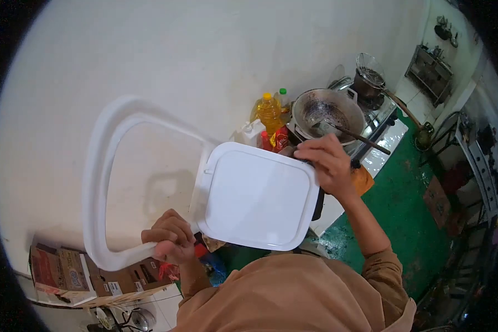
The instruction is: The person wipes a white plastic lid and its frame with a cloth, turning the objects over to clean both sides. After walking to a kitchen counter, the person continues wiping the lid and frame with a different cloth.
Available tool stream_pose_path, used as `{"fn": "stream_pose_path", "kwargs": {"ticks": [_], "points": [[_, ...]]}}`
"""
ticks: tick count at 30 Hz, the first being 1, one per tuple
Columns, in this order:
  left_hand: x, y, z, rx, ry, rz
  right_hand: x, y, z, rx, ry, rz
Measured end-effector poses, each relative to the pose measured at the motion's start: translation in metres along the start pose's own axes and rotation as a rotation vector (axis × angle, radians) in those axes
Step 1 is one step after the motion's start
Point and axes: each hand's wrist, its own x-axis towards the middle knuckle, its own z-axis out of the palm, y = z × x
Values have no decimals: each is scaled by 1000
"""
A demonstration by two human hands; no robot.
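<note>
Held up in front of me is a white plastic piece: an open rounded frame on the left and a flat white lid-like panel joined to it, apparently along a hinged edge. Its exact kind I cannot make out. My left hand is closed round the lower bar of the frame, thumb along it. At the panel's upper right corner, my right hand has its fingers bent over the edge, gripping it. Through the frame's opening only the pale wall shows.
Behind the panel stands a stove with a large wok, a spatula resting in it. Oil bottles are beside the wall. A pot with a wire strainer sits farther back. Cardboard boxes lie lower left; the floor is green.
</note>
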Motion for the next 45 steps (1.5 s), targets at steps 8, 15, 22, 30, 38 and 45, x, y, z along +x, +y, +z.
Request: {"fn": "stream_pose_path", "kwargs": {"ticks": [8, 15, 22, 30, 38, 45], "points": [[-3, -5, 13, -73, -12, -99, 55, -15, -17, 124, -58, 33], [-2, -2, 19, -43, -17, -93, 67, -14, 13, 119, -333, -156], [-7, -3, 14, -36, 67, -82, 54, -21, -2, 85, -353, -230], [8, -4, 3, 7, 161, -10, 30, -13, -14, -30, -291, -307], [18, -7, -4, 48, 166, 64, 3, -2, -8, -46, -220, -152], [24, -7, -3, 41, 258, 71, -18, -9, 10, 64, -80, 13]]}}
